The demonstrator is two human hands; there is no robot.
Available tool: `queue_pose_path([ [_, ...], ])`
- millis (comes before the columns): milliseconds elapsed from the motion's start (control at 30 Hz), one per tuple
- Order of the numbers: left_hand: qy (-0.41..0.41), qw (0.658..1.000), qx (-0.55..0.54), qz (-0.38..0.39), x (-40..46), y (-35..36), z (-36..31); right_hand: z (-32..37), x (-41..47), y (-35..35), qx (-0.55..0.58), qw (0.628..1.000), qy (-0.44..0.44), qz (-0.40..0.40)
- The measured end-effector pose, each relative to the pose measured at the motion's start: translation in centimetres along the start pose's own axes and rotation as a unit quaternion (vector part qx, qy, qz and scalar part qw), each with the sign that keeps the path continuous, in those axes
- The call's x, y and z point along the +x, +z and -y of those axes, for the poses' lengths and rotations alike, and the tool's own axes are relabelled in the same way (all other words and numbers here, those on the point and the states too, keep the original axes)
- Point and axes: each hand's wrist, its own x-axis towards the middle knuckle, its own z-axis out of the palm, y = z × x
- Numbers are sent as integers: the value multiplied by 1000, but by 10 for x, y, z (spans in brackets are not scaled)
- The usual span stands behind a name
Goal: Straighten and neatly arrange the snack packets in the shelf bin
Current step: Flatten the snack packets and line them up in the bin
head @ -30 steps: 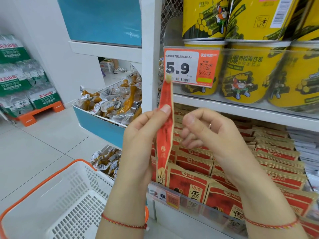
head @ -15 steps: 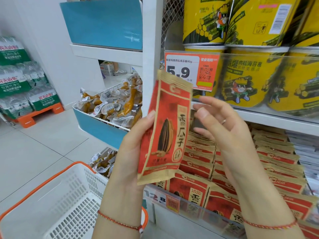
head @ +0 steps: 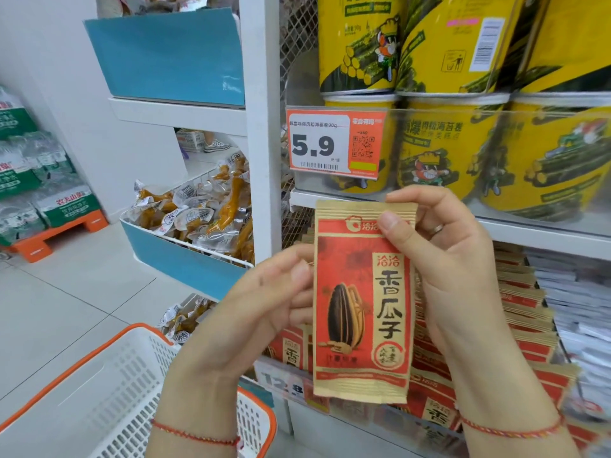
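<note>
A red and tan sunflower-seed packet [head: 362, 302] is upright in front of me, its printed face toward the camera. My right hand [head: 453, 259] pinches its top right corner, thumb on the front. My left hand [head: 264, 309] holds its left edge, fingers behind the packet. Behind and below them, the shelf bin [head: 330, 396] holds rows of the same red packets [head: 522, 312] standing on edge, partly hidden by my hands.
Yellow seaweed-roll tubs [head: 446, 143] fill the shelf above, behind a 5.9 price tag [head: 334, 143]. A blue bin of clear-wrapped snacks [head: 198, 213] sits to the left. A white and orange shopping basket [head: 109, 391] is at lower left. Water-bottle packs [head: 39, 180] stand on the floor.
The packet has turned from edge-on to face me and sits lower. My right hand, apart from it before, now pinches its top corner.
</note>
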Motion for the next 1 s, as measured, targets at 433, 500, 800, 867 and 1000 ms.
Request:
queue_pose_path([
  [433,22,985,-16,-173,3,-3,3,3,2,-2,-39,977,185,103],
  [500,40,971,-50,-232,5,-8,4,6,1,-7,-92,954,224,178],
  [800,63,945,-84,-310,4,-11,0,6,0,-9,-104,926,263,251],
  [867,60,944,-80,-313,5,-10,1,5,0,-9,-104,926,261,251],
  [1000,59,941,-76,-323,6,-9,0,5,0,-10,-107,928,255,250],
])
